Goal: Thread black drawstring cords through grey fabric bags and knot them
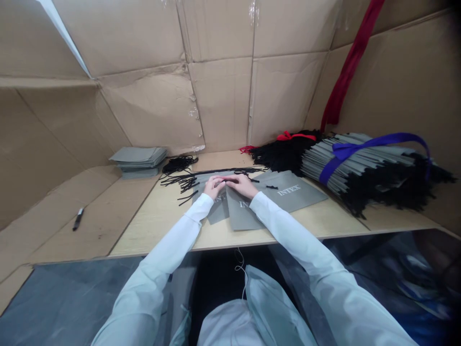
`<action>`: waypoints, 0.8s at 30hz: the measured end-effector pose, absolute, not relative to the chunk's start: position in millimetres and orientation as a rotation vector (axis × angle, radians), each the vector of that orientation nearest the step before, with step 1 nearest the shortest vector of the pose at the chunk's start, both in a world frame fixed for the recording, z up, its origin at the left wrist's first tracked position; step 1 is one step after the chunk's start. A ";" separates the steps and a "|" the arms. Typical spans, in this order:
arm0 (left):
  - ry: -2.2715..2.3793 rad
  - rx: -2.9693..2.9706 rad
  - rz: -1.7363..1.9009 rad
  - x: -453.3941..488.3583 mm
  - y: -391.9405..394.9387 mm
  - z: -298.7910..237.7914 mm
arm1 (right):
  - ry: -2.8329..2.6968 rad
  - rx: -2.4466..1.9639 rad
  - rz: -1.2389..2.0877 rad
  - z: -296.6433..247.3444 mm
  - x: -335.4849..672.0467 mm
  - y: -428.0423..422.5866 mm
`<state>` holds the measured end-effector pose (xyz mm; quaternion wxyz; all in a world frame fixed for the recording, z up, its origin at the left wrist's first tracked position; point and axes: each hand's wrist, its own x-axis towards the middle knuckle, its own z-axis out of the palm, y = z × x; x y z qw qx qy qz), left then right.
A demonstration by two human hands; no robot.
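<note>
The left hand (214, 187) and right hand (240, 185) sit close, fingertips nearly meeting on a gray INTEX paper bag (245, 214). They seem to press it flat, but I can't tell if they pinch anything. Loose black cords (180, 183) lie just past the left hand, easy to reach.
</note>
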<state>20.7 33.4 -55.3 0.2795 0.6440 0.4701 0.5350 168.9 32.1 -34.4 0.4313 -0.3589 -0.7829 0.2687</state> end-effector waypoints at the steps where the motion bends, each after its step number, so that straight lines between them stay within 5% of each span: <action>1: 1.255 1.706 1.410 21.0 34.0 -55.2 | -1.967 -0.888 0.705 -35.7 169.9 34.6; 24: 1.057 1.144 1.407 32.5 21.5 -50.4 | -1.898 -1.055 0.346 -35.5 164.6 25.6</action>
